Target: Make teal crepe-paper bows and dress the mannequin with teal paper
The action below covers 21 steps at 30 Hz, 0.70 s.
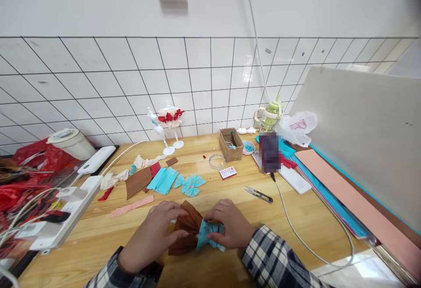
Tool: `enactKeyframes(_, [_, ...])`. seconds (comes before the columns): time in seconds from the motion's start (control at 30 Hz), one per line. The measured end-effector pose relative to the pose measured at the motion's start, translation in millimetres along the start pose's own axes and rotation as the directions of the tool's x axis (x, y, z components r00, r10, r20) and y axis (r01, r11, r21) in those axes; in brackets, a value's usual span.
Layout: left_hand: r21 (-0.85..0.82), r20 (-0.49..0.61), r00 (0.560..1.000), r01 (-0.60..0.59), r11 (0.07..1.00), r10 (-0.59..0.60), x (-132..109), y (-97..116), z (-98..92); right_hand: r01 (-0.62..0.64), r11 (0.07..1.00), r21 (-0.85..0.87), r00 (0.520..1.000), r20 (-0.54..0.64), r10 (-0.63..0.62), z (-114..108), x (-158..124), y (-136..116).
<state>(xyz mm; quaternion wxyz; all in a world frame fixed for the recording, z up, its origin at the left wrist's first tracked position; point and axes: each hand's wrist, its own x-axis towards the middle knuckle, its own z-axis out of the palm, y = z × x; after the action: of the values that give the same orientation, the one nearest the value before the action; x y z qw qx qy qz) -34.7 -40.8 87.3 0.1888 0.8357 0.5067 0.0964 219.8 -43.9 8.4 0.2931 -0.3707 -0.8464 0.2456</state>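
Observation:
Near the table's front, brown pleated paper (184, 232) fans out beside a crinkled blue piece of crepe paper (204, 235); whether the two are joined I cannot tell. My left hand (156, 231) curls over the brown paper, its thumb and fingers closed on it from the left. The blue crepe paper is between the thumb and fingers of my right hand (232, 224), partly hidden by them. Just beyond lie blue pleated paper bows (192, 184), folded blue paper (163, 180), brown paper (140, 182) and a pink strip (133, 205).
Thread snips (259, 194) lie at right, with a small white-and-red box (228, 172), a wire coil (217, 161) and a cardboard box (230, 144) behind. Two white doll stands (169, 150) are near the wall. A power strip (70, 218) lies left; a cable (289, 222) loops right.

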Motion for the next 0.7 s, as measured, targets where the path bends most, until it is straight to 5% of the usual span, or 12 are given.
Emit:
enactKeyframes(0.23, [0.044,0.200,0.972,-0.136,0.990,0.125,6.0,21.1,-2.3,0.006,0.999,-0.043,0.996,0.085,-0.002,3.6,-1.0,-0.9])
enactKeyframes(0.5, [-0.032,0.101,0.986,-0.131,0.991,0.134,11.7,28.6,6.5,0.034,0.998,-0.052,0.997,0.073,-0.030,4.6,-1.2,0.1])
enactKeyframes(0.7, [-0.083,0.134,0.980,-0.137,0.987,0.148,14.0,24.6,8.6,0.050,0.998,-0.048,0.996,0.074,-0.046,5.3,-0.7,2.0])
